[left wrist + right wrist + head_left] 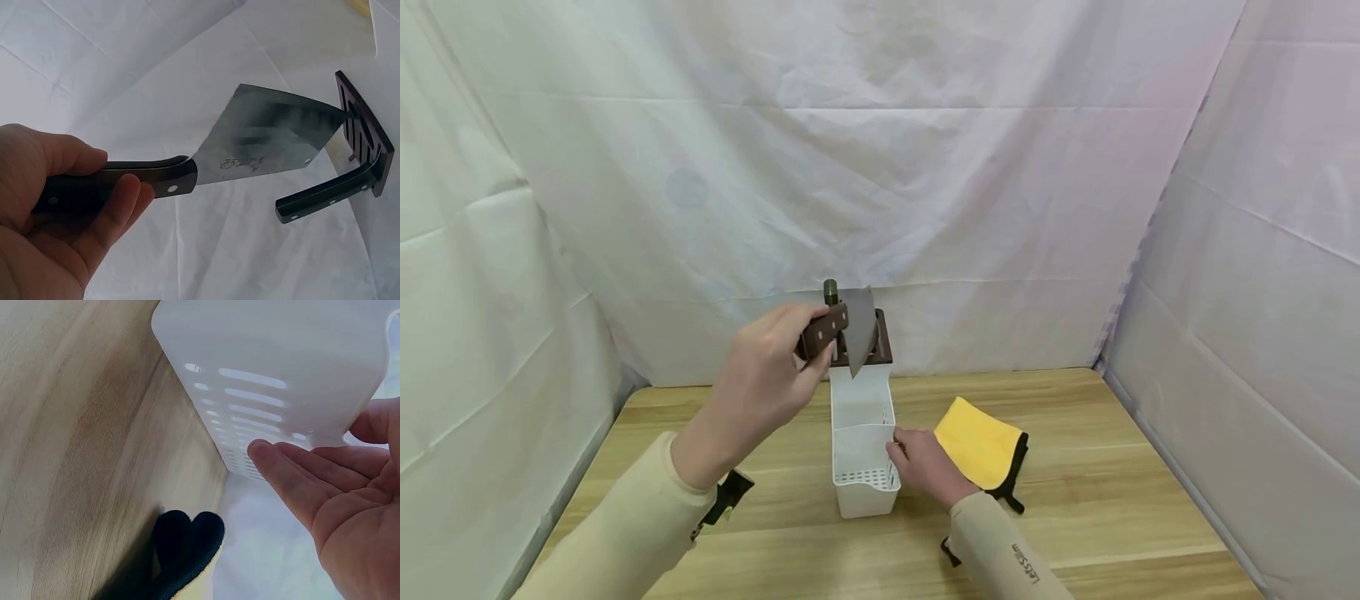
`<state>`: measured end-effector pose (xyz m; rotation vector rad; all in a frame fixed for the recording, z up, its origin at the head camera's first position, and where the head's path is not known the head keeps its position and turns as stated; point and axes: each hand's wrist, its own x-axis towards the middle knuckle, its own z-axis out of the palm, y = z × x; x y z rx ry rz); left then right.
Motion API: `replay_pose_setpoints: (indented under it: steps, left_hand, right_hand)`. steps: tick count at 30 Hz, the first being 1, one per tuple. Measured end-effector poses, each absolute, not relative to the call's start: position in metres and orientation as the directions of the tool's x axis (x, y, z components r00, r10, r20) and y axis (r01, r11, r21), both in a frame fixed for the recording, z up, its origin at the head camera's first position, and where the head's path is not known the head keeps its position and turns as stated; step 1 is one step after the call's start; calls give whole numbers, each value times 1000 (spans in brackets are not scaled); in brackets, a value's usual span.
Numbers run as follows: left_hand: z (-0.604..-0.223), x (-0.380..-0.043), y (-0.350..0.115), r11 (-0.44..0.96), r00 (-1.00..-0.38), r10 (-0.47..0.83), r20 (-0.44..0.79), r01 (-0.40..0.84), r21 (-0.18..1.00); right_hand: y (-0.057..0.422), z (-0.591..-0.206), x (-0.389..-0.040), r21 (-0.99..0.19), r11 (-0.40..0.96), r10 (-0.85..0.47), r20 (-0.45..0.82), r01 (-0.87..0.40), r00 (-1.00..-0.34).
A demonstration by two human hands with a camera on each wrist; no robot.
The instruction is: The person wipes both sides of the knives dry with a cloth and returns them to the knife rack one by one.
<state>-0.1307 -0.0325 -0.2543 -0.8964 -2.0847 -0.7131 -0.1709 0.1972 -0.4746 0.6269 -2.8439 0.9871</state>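
In the head view my left hand (756, 367) grips a cleaver (859, 329) by its dark riveted handle, thumb and fingers round it. Its broad blade (262, 137) points toward the brown slotted top (382, 142) of a white plastic knife holder (859, 396); the blade's far corner overlaps the slots in the left wrist view. A second knife (328, 195) stands in that top, its dark handle sticking out and its blade hidden. My right hand (928, 462) pinches the holder's right side wall, thumb at the rim and fingers along the slotted outside (256, 397).
A folded yellow cloth (981, 446) with black edging lies on the wooden table (1097, 500), right of the holder and close to my right hand. White sheets (1000, 208) hang behind the table and along both sides. A black wrist device (730, 493) shows by my left sleeve.
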Motion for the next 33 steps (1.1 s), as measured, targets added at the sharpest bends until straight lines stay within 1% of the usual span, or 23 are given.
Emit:
replay_pose_setpoints:
  steps: [5, 11, 25, 33]
  left_hand:
    - [-252, -136, -31, 600, -437, 372, 819, 786, 147]
    - [-247, -143, -27, 593, -414, 380, 827, 795, 125]
    - [-231, -155, -21, 579, -400, 424, 812, 810, 97]
    - [-223, -162, -17, 591, -432, 442, 786, 800, 107]
  right_hand:
    - [197, -475, -171, -589, 705, -357, 187, -395, -915]
    - [197, -477, -172, -586, 700, -361, 202, -407, -911]
    - [194, -477, -172, -605, 696, -354, 180, -387, -918]
    - [194, -478, -170, -645, 664, -339, 190, -378, -921]
